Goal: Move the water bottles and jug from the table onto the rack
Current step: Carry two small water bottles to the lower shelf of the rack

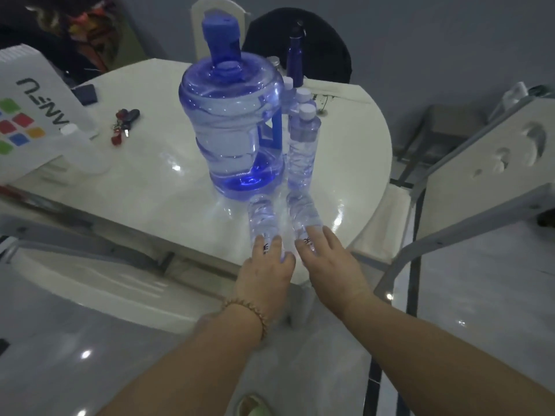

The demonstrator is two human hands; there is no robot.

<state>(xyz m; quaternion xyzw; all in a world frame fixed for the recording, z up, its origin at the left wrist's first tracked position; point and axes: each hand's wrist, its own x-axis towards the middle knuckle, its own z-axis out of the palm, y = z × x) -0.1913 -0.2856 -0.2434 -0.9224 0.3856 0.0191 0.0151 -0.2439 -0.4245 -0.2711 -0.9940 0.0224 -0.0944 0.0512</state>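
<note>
Bottles of clear water stand near the front edge of the round white table [150, 181]. The left grip [264, 265] (a bead bracelet at its wrist) is clamped round the top of the left bottle [262, 213]. The right grip [327, 259] is clamped round the right bottle [301, 210] just beside it. Behind both stands the big blue jug [231, 124], with more capped bottles [303, 145] in a row along its right side. Keys [124, 124] lie well off to the left.
</note>
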